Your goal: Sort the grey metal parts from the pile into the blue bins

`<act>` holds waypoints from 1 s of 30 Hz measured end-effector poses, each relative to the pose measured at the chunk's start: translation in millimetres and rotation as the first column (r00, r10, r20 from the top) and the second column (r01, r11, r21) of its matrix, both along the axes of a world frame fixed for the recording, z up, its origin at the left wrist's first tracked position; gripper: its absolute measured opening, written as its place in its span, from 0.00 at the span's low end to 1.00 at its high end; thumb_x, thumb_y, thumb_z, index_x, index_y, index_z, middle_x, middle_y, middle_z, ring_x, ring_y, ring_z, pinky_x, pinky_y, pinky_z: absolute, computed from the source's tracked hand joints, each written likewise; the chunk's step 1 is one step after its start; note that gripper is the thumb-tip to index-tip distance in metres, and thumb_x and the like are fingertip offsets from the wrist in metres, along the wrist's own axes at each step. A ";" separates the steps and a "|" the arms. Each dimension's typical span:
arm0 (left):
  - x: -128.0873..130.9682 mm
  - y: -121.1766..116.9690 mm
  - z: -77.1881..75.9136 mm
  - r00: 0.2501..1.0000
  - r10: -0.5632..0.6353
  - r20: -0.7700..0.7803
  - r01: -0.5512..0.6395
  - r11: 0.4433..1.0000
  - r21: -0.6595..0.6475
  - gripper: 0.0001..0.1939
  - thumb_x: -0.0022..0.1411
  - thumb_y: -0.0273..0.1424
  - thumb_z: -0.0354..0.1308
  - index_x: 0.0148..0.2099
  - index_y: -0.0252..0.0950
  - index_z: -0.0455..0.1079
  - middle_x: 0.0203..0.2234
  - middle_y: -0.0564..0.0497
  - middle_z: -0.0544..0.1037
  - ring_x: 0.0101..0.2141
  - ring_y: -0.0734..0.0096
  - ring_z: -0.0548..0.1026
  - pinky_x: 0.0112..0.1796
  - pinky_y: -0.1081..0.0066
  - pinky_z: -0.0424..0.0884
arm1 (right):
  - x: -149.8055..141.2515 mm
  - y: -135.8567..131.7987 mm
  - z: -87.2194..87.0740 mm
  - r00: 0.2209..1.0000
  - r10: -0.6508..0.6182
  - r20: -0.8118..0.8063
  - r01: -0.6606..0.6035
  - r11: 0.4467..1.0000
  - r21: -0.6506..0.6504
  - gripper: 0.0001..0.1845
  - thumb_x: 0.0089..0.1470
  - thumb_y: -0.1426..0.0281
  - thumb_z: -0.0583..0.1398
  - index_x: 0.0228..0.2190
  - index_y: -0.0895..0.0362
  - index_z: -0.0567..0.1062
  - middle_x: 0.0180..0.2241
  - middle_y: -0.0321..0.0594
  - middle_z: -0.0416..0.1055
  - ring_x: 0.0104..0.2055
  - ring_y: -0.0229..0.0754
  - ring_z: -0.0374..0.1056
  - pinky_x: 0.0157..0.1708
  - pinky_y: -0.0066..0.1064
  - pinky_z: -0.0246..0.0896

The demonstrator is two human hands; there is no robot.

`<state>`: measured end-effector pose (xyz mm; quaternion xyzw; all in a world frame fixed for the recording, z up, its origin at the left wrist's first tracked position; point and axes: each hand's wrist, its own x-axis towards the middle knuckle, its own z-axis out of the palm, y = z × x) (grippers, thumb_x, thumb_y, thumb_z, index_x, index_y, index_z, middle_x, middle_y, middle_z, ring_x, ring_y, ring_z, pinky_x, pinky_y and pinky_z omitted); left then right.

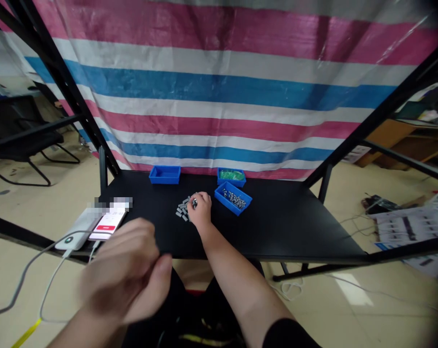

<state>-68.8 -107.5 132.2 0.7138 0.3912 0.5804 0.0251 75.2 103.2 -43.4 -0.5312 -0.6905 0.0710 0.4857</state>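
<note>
Passage is left between the left rear bin [164,174] and the green-filled bin [231,177], while the right hand [199,209] is hemmed rightward by the front bin [233,198].

The tarp [219,87] is striped pink, white and blue; the bins [164,174] blue, the tabletop [276,227] black.

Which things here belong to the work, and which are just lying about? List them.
Work: right hand, left hand, loose metal parts, blue tray of metal parts, far-left blue tray.

Lying about: phone, power bank, black chair.
</note>
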 end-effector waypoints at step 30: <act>14.9 264.3 -166.8 0.787 -0.391 -0.477 0.014 0.784 -0.620 0.61 0.50 0.61 0.61 0.74 0.31 0.43 0.72 0.35 0.42 0.70 0.47 0.43 0.67 0.55 0.48 | 183.5 -14.2 -12.5 0.949 -0.285 0.135 0.303 0.944 -0.134 0.46 0.53 0.47 0.61 0.63 0.60 0.59 0.57 0.59 0.66 0.57 0.60 0.67 0.56 0.52 0.62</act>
